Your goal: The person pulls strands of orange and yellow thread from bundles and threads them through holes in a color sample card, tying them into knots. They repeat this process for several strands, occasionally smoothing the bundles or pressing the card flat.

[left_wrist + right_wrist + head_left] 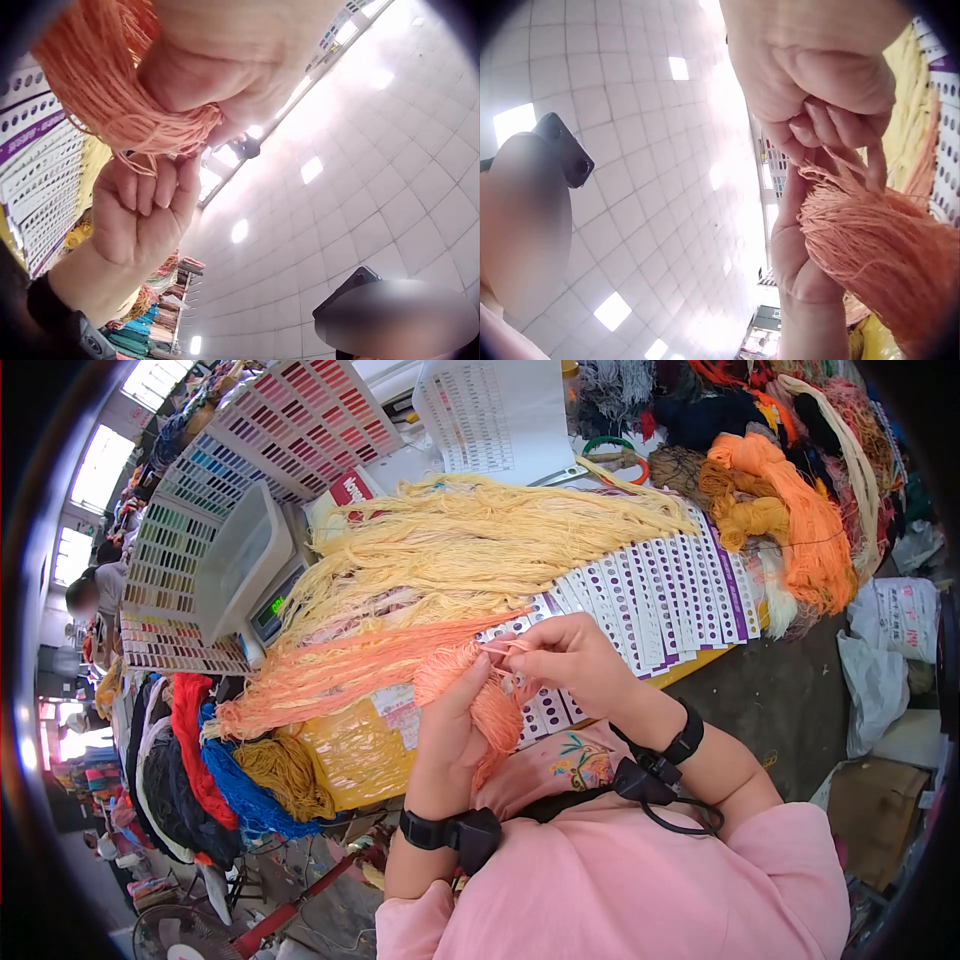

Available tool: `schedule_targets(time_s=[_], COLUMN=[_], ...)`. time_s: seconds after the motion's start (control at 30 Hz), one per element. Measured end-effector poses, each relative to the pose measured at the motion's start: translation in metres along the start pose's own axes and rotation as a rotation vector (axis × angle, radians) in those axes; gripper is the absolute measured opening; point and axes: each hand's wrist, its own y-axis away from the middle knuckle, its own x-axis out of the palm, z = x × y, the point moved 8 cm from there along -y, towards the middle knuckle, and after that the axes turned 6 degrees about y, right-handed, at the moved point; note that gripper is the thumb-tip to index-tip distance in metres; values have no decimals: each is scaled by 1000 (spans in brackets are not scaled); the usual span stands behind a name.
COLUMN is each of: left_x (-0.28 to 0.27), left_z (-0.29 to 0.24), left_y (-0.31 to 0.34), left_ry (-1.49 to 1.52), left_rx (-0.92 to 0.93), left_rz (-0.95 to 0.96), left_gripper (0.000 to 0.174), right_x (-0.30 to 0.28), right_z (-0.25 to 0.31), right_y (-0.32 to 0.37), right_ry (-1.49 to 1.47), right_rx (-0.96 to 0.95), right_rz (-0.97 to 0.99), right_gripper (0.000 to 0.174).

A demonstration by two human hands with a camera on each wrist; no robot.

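Left hand (450,720): fingers curled round a salmon-orange yarn bundle (482,695), gripping it upright just in front of the chest, at the table's near edge. The right wrist view confirms the grip, with the bundle (885,247) fanning out above the left hand (802,247).

Right hand (570,660): closed, thumb and fingertips pinching a few strands (505,648) drawn from the bundle's top. In the left wrist view the right hand (142,210) shows as a tight fist touching the yarn.

Surroundings: a longer salmon skein (340,670) lies on the table just beyond the hands, running left. Behind it, pale yellow skeins (470,550) spread across the table, covering part of a row of colour cards (670,595). The held bundle and both hands hide the near cards. A scale (272,608) sits at the left, partly screened by the yellow skeins. Shade charts (290,430) stand behind it, with a printed sheet (500,415) beside them. An orange yarn pile (800,520) is heaped at the far right. Red yarn (190,730), blue yarn (240,790) and mustard yarn (285,770) hang off the left edge.
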Motion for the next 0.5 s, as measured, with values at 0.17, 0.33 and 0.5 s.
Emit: schedule_targets(time_s=[0.17,0.33,0.5], left_x=[-45,-279,-319], left_z=[-36,-191,-210], left_y=[11,110,132], left_ry=[-2,-1067,56], left_rx=[94,567,287], left_rz=[-36,-425,-94], left_gripper=[18,22,24], right_x=[-36,-172,-369], right_z=[31,54,167], right_y=[-2,22,103], right_ry=[-542,-553,-201], right_rx=[-136,-204,-815], right_rz=[117,-22,-626], right_gripper=[7,15,10])
